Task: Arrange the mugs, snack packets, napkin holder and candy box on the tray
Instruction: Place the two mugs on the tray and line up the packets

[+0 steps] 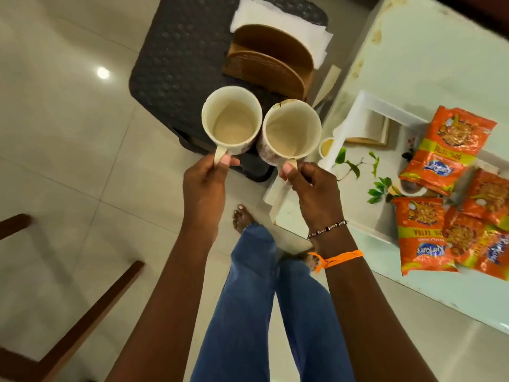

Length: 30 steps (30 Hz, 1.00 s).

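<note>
Far left, over pale floor tiles: brown wooden chair frame [68, 299]. Next, left hand [205, 186], grip closed round the handle of the left mug [232, 121], thumb on top of the handle. Beside it, right hand [309, 188], grip pinching the handle of the right mug [292, 130] likewise. Both mugs held upright in the air above the near edge of the dark woven tray [170, 67], rims almost touching, insides empty and stained. Ceramic by the look: stiff, breakable, probably light while empty; handles the sound hold, kept apart to avoid knocking. Already on the tray: wooden napkin holder [271, 60], stuffed with white napkins [275, 22]. Further right, on the tabletop [429, 40]: white box [366, 117], lid open, contents unclear. Far right, orange snack packets [451, 150], several overlapping, soft and crinkly, easiest taken by an edge.
</note>
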### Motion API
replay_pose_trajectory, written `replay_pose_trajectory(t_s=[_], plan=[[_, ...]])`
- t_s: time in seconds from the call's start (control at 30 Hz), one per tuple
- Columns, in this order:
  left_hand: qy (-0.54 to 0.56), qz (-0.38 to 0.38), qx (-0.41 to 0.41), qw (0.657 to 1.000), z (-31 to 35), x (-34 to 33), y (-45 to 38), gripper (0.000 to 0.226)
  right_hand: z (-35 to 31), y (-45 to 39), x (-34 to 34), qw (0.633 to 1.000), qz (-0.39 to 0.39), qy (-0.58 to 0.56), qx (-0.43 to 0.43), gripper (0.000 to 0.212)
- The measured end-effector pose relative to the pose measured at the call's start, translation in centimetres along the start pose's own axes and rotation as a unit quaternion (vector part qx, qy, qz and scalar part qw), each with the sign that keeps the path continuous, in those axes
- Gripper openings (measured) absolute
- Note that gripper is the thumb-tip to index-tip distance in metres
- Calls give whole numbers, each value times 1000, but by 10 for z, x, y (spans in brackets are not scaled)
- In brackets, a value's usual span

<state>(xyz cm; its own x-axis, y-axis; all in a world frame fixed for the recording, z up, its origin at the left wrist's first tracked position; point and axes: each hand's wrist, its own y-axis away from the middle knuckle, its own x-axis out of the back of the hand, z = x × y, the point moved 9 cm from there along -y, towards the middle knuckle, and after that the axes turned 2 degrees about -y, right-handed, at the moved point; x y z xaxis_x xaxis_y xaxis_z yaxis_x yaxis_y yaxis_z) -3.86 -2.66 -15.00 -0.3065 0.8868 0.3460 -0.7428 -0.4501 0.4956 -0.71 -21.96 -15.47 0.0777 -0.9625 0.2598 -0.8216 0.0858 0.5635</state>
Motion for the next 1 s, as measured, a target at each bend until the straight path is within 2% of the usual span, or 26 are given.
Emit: replay_pose_trajectory(t_s=[0.17, 0.27, 0.37, 0.5, 0.57, 0.8, 0.93, 1.0], plan=[[14, -29, 24, 999, -14, -38, 61, 19, 37, 34, 59, 999, 32, 2, -26, 17], [8, -76, 37, 996, -21, -72, 88, 17, 61, 48, 96, 996, 71, -4, -47, 15], [-38, -125, 18, 991, -21, -112, 110, 18, 85, 55, 135, 991, 110, -37, -67, 16], [-90, -152, -10, 984, -23, -149, 119, 19, 113, 55, 162, 985, 131, -73, -89, 28], [-102, -166, -19, 981, -25, -162, 119, 19, 125, 53, 169, 983, 130, -81, -96, 23], [-106, -163, -4, 981, -42, -174, 119, 23, 137, 52, 165, 989, 100, -70, -88, 16], [-116, -151, 4, 982, -45, -174, 122, 25, 136, 55, 166, 997, 47, 15, -65, 20], [-106, -121, 27, 987, -49, -170, 124, 26, 140, 61, 180, 995, 66, 33, -69, 18]])
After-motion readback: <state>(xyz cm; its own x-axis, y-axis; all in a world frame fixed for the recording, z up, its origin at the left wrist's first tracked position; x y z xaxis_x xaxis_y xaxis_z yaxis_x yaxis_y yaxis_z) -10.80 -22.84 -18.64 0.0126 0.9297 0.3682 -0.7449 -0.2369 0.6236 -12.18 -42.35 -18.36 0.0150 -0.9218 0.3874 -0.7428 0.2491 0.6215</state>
